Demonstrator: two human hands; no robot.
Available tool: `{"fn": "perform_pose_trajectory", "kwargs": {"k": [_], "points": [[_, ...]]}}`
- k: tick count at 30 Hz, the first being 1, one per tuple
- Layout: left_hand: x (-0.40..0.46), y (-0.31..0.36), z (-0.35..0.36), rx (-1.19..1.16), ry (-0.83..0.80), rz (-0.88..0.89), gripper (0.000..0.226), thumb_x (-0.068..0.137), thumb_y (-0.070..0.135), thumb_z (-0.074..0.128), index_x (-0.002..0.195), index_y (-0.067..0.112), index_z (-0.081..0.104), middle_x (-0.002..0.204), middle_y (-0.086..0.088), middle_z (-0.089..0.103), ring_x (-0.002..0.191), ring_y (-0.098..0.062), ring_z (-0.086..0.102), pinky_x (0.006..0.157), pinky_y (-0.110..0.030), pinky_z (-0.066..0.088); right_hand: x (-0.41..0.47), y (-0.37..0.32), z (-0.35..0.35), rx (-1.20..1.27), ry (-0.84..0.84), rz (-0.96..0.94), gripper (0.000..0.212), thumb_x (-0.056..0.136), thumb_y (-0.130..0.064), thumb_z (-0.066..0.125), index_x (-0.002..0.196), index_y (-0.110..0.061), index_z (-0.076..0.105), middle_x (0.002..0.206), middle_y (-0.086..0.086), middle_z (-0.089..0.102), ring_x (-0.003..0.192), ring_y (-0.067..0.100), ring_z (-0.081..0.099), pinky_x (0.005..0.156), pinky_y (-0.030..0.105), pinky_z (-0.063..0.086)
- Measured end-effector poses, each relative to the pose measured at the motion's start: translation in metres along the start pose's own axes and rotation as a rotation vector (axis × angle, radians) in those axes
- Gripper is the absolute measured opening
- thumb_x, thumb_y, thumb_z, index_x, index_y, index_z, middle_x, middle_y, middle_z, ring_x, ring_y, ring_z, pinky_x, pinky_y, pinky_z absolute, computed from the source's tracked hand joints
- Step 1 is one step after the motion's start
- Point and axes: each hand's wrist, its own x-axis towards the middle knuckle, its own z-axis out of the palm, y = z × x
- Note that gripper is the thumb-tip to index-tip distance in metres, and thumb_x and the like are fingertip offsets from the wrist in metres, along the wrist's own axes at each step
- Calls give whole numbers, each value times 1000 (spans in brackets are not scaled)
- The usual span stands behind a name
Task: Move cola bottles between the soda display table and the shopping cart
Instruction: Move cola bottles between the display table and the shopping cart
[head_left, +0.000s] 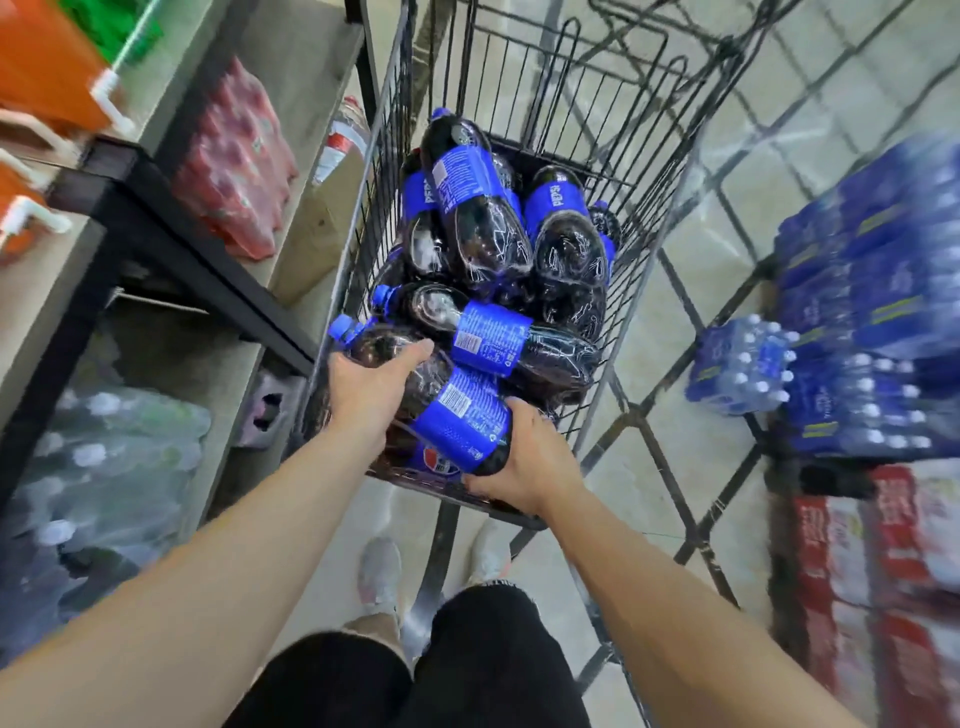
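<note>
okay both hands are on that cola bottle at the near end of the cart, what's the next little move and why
Probably lift it straight up a little. The left hand grips its neck end, the right hand holds its base end, and the cola bottle lies on other bottles in the shopping cart, so a short rise should clear the neighbouring bottle.

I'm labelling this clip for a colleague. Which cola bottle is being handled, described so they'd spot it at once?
Find the black wire shopping cart. At its near end lies the cola bottle with its blue cap pointing left. Unlike the others, it's gripped by the left hand and the right hand.
</note>
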Motion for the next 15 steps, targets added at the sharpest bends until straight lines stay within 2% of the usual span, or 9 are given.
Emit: {"fn": "perform_pose_trajectory", "kwargs": {"k": [2, 4, 6, 10, 15], "points": [[-19, 25, -6, 55, -31, 69, 101, 38, 63, 100, 121, 22, 60, 107, 3, 76, 102, -20, 74, 99, -48, 59, -11, -12, -8, 12, 74, -8, 104, 55, -62, 82, 141, -18, 41, 129, 5, 56, 119, 28, 56, 99, 43, 50], [-39, 45, -14, 98, -55, 137, 88, 53, 54, 100, 120, 19, 53, 104, 8, 68, 105, -19, 69, 103, -42, 55, -27, -23, -17, 5, 136, -10, 110, 57, -62, 82, 146, -17, 37, 135, 5, 53, 123, 28, 53, 104, 44, 47], [-56, 60, -23, 134, -77, 197, 80, 65, 48, 98, 121, 18, 50, 100, 13, 60, 105, -17, 64, 100, -34, 51, -44, -34, -25, 12, 200, -13, 115, 58, -61, 83, 152, -16, 34, 138, 5, 52, 126, 27, 50, 107, 43, 45], [-101, 86, -42, 166, -132, 317, 83, 66, 52, 96, 130, 17, 56, 112, 8, 67, 107, -15, 65, 95, -30, 49, -83, -51, -44, 46, 316, -22, 107, 57, -59, 86, 146, -18, 43, 133, 3, 56, 123, 22, 52, 103, 37, 46], [-157, 105, -66, 194, -200, 413, 62, 70, 48, 95, 110, 25, 54, 100, 14, 64, 102, -14, 65, 99, -32, 50, -138, -67, -61, 44, 416, -12, 106, 53, -69, 75, 143, -20, 46, 128, 0, 59, 117, 21, 55, 98, 38, 49]]}}
